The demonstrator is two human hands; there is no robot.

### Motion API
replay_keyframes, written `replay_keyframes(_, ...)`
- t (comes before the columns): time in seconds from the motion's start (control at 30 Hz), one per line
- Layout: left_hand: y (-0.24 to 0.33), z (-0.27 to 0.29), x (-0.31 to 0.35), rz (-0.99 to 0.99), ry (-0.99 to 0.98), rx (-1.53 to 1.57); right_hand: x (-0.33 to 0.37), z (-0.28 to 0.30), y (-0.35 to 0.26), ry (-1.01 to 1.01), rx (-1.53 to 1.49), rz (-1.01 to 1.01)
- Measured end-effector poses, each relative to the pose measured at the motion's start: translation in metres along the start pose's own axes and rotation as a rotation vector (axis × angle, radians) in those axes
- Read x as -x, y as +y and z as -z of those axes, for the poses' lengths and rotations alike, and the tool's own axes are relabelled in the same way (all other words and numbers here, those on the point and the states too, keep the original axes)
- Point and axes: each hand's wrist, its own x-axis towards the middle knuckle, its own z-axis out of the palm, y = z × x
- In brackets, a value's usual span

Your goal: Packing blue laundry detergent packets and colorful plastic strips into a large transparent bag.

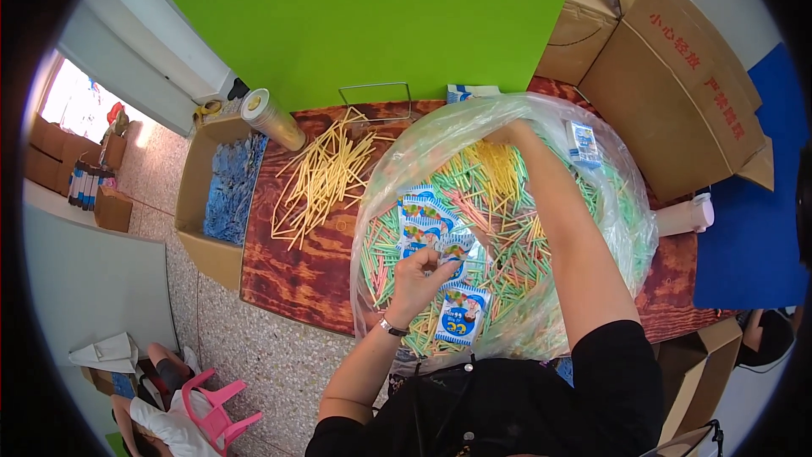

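Note:
A big clear plastic bag (630, 203), its mouth wide open, is full of short thin sticks (516, 262) in green, pink and yellow. My left hand (413, 288), with a bracelet at the wrist, pinches a small blue-and-white packet (457, 256) between thumb and fingers over the sticks. Several like packets (419, 220) lie beside and beyond it, and another packet (463, 315) rests nearer to me. My right hand (509, 134) reaches to the bag's far side, by a patch of yellow sticks (495, 171); its fingers are hidden.
Long pale-yellow sticks (326, 173) are heaped on the red-brown table (296, 283), near a lidded canister (272, 118) and wire stand (376, 85). An open carton (193, 228) of blue wrappers adjoins the left edge. Cardboard boxes (660, 76) and a pale bottle (683, 216) stand right.

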Motion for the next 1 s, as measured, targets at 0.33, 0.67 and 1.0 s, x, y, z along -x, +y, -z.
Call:
replay_keyframes(0.33,0.009,-0.001,0.003,-0.069,0.045,-0.085,0.143,0.062,-0.046,-0.170,-0.987,-0.226)
replay_keyframes(0.67,0.034,-0.010,0.004,-0.481,0.226,-0.314,0.235,0.101,-0.116,-0.242,-0.823,0.177)
replay_keyframes(1.0,0.043,-0.008,0.006,-0.696,0.294,-0.448,0.239,0.143,-0.164,-0.122,-0.227,0.333)
